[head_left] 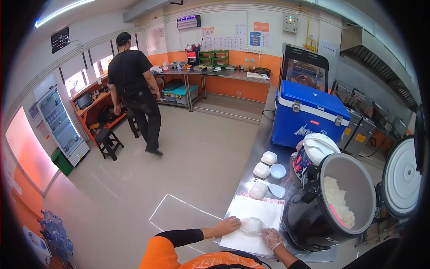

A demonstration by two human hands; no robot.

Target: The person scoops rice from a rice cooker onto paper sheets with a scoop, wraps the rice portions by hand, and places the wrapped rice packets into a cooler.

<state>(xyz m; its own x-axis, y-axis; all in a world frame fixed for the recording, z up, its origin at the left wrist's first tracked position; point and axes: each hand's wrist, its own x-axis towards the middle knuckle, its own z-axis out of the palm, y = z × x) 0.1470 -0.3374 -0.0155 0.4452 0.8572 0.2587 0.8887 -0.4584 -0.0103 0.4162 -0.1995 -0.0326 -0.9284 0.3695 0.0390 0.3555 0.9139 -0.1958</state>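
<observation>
A white, rounded wrapped bundle lies on sheets of white paper on the steel counter. My left hand, bare, rests at the bundle's left side, its fingers close together against it. At the right side is my right hand in a clear plastic glove, its fingers curled by the bundle's edge. Beyond the paper are several white wrapped bundles, a white rice paddle and a small pale blue bowl.
An open black rice cooker holding rice stands right of the paper, its lid raised. Behind it is a blue cooler box. A person in black is across the room by stools.
</observation>
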